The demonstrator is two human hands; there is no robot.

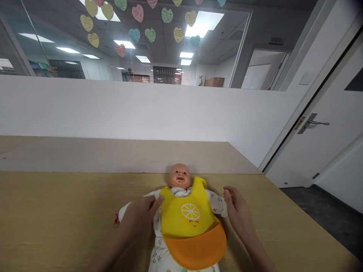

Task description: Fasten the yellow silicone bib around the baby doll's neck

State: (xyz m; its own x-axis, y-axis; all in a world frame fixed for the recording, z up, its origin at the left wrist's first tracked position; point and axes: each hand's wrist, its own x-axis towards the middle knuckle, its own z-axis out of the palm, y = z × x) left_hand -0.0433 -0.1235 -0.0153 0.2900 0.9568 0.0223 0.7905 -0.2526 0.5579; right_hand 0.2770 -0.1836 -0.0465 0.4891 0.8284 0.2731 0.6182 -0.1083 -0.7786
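A baby doll lies on its back on a light wooden table, dressed in a white printed outfit. Over its chest sits a yellow silicone bib with a lemon-slice face and an orange catch pocket. My left hand rests over the doll's arm, fingertips at the bib's left edge. On the other side, my right hand is beside the doll's sleeve, its fingers lightly curled. Neither hand visibly holds anything.
A paler board lies along the table's far side, against a low white wall. Above it, a glass partition carries paper hearts. At right stand a white door with a metal handle and dark floor.
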